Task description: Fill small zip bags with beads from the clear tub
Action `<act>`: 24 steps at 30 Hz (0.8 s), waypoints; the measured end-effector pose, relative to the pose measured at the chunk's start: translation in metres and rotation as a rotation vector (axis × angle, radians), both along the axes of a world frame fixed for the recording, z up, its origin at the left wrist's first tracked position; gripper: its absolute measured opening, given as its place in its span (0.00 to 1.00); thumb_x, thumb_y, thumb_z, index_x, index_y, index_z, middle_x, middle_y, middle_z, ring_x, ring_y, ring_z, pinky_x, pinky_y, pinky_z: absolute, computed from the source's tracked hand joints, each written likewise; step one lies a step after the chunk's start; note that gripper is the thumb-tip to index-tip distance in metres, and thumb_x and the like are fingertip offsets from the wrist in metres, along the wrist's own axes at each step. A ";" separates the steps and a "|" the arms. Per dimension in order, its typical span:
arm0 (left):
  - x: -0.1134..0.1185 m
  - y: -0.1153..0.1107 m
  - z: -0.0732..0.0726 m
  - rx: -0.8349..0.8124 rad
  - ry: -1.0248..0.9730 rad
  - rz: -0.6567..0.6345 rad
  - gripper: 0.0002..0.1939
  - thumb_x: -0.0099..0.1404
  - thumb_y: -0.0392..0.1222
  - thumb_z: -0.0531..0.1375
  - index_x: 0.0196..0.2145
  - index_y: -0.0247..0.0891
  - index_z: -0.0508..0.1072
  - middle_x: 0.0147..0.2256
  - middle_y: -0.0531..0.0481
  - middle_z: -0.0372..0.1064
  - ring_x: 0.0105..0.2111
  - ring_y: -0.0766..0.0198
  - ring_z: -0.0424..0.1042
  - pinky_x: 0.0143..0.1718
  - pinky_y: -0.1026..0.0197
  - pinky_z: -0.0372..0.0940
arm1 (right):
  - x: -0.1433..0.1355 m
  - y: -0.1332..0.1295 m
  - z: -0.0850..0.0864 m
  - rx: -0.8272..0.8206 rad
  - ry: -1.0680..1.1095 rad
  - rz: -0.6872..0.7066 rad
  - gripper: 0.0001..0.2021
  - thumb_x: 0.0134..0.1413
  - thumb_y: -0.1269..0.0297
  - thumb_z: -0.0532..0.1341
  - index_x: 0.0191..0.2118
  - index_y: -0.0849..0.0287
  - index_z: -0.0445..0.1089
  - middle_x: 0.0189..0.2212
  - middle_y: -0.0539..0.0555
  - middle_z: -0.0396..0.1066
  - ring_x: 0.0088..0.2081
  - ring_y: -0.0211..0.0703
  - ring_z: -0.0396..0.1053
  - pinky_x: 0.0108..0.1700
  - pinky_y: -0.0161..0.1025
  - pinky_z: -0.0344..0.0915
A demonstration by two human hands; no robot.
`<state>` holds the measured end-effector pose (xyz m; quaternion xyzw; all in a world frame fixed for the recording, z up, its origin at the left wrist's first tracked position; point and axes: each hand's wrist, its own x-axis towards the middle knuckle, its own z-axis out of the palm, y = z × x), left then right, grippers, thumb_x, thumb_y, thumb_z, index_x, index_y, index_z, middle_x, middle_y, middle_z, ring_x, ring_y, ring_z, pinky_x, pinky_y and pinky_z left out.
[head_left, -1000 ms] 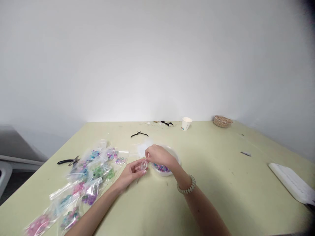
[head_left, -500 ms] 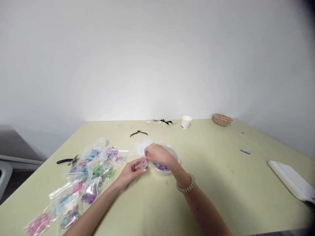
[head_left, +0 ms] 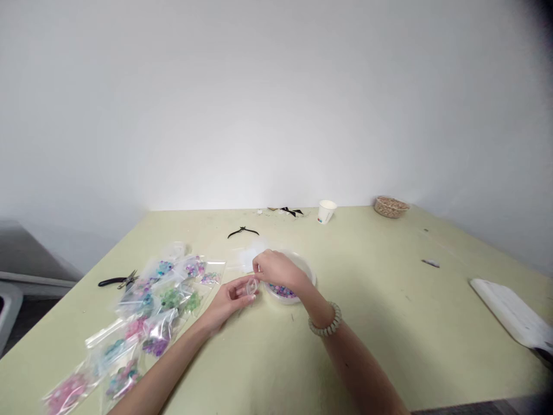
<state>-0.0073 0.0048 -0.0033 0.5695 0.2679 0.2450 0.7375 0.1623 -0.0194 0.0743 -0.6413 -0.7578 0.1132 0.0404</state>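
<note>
To the left of the hands, bags of beads (head_left: 171, 297) lie clumped on the tabletop (head_left: 367, 259), clear and shiny, with pink, blue, green and purple showing through. They overlap, and glare blurs several edges; the left forearm covers part of the nearest ones. Pliers with black handles (head_left: 113, 281) lie beyond their left side.

The left hand (head_left: 228, 301) has its fingers curled around a small clear piece (head_left: 252, 286), see-through and colorless, with a rounded, loop-like outline. It sits between the fingertips and the thumb, partly covered, so its full shape and material cannot be made out. The right hand (head_left: 276, 269), its fingers bent down and pinched together, meets the left fingertips; whether it grips anything thin is too small to tell.

Under and beside the right hand is a round white bowl (head_left: 307, 266) of small purple, pink and blue beads (head_left: 283, 290), its left part hidden by that hand. Well right of the hands, a white slab-like object (head_left: 510, 308) has a dark end that runs out of view.
</note>
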 end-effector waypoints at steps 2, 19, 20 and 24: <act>0.000 0.000 0.000 -0.001 0.004 0.000 0.30 0.50 0.45 0.68 0.51 0.37 0.70 0.50 0.41 0.70 0.50 0.51 0.68 0.54 0.51 0.57 | 0.000 0.000 0.001 0.002 -0.003 0.002 0.08 0.52 0.69 0.57 0.34 0.60 0.74 0.33 0.55 0.74 0.36 0.43 0.69 0.33 0.33 0.57; 0.000 0.001 -0.002 -0.011 0.040 -0.018 0.31 0.51 0.45 0.68 0.53 0.38 0.68 0.46 0.43 0.73 0.46 0.54 0.69 0.47 0.57 0.61 | 0.001 0.001 -0.001 0.000 -0.030 0.007 0.08 0.52 0.70 0.57 0.34 0.60 0.74 0.33 0.56 0.74 0.35 0.43 0.70 0.32 0.33 0.58; 0.000 0.001 -0.001 -0.009 0.040 -0.021 0.31 0.51 0.46 0.67 0.53 0.37 0.68 0.46 0.43 0.73 0.46 0.54 0.70 0.46 0.57 0.61 | 0.000 0.001 0.000 0.001 -0.033 0.008 0.08 0.53 0.70 0.57 0.34 0.60 0.74 0.33 0.56 0.74 0.35 0.44 0.70 0.32 0.33 0.58; 0.000 0.001 -0.001 0.003 0.040 -0.018 0.31 0.51 0.46 0.67 0.53 0.37 0.68 0.45 0.43 0.73 0.46 0.53 0.69 0.47 0.57 0.61 | 0.000 0.000 0.001 0.004 -0.033 0.015 0.08 0.53 0.69 0.56 0.35 0.60 0.74 0.33 0.56 0.74 0.35 0.44 0.70 0.33 0.34 0.58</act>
